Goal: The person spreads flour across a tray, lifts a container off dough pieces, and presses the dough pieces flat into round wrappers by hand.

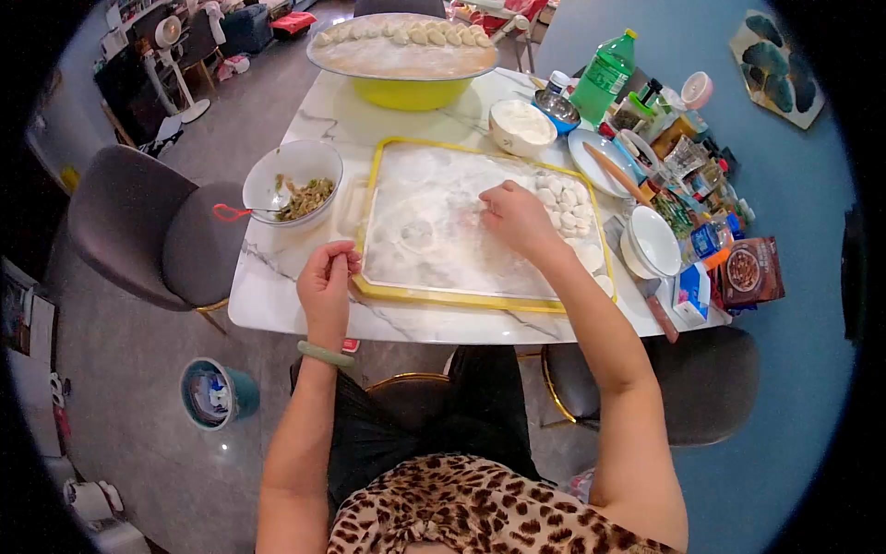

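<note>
My right hand (517,217) is over the floured cutting board (434,198), its fingers bent and pressed together; whatever they may hold is hidden. At the board's left front corner my left hand (326,282) is closed, thumb against curled fingers, and I cannot make out anything in it. Small pieces of white dough (565,198) lie in a cluster along the board's right side, to the right of my right hand. Larger pale flattened pieces (586,254) lie below them. Behind my left hand stands a white bowl (263,171) of chopped filling (309,197) with a red-handled utensil (231,212) in it.
A wide round tray (397,60) with rows of dumplings (434,35) rests on a yellow-green basin (411,92) at the back. Beside the board stand a bowl of flour (522,125), a white bowl (652,242), a green bottle (604,74) and a knife handle (662,319).
</note>
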`<state>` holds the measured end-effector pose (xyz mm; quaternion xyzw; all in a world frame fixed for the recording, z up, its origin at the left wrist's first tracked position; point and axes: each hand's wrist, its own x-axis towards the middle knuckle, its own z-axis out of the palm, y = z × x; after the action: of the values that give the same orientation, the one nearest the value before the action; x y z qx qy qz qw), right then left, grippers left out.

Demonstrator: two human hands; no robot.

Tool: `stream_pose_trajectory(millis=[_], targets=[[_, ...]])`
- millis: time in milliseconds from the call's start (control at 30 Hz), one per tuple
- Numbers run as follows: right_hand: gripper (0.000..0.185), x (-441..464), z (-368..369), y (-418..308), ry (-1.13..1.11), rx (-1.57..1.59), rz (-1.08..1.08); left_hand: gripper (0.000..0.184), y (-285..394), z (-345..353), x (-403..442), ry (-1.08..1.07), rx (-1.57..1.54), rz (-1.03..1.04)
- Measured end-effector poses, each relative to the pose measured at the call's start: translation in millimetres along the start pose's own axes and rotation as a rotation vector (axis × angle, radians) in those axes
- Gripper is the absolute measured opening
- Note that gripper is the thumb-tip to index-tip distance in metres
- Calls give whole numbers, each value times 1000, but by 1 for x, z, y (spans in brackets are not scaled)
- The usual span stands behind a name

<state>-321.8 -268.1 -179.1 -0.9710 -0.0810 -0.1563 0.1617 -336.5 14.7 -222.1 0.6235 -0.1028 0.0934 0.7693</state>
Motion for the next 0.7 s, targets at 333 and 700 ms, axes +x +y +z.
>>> stream_pose_trajectory(millis=[333, 700], targets=[[60, 26, 19, 3, -92, -173, -174, 15, 7, 1, 0, 4, 86, -49], [59, 36, 37, 4, -240, -205, -91, 14, 3, 0, -2, 6, 19, -41]])
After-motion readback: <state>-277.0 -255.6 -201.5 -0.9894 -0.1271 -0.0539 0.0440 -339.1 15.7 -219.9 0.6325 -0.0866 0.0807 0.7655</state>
